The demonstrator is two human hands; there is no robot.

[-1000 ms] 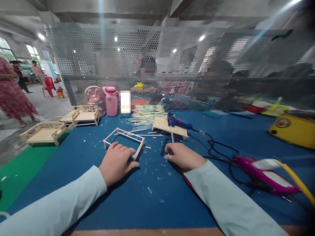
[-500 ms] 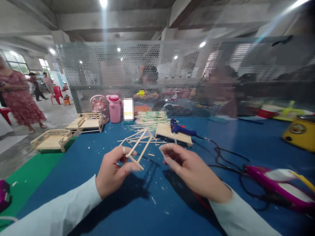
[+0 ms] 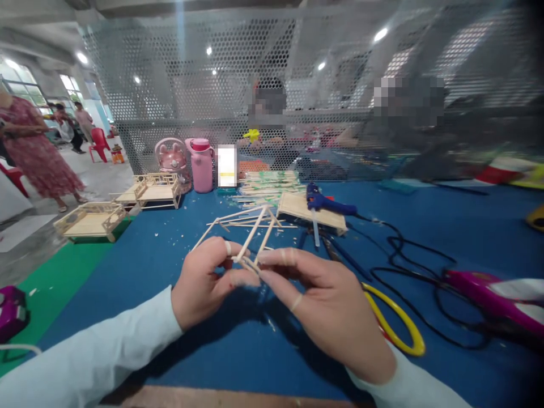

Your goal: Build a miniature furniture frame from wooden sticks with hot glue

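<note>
A small frame of thin wooden sticks (image 3: 253, 233) is held tilted above the table. My left hand (image 3: 206, 277) pinches its near end between thumb and fingers. My right hand (image 3: 329, 303) is closed on the same near corner, its thumb and fingertips almost meeting the left ones. Whether a separate short stick lies in the right fingers cannot be made out. Beyond the hands, a blue glue gun (image 3: 334, 206) rests on a flat wooden piece (image 3: 293, 208). A pile of sticks with green marks (image 3: 272, 186) lies behind the frame.
Wooden miniature beds (image 3: 91, 222) stand at the left, near a pink flask (image 3: 201, 167). A yellow-handled tool (image 3: 410, 334) lies beside my right hand. Black cords (image 3: 397, 241) and a purple-and-white object (image 3: 488, 289) are at the right. A perforated screen (image 3: 191, 96) borders the table's back.
My right hand has moved left to the frame's near corner and closed on it. The view has tipped downward, showing the yellow-handled tool and the table's near edge.
</note>
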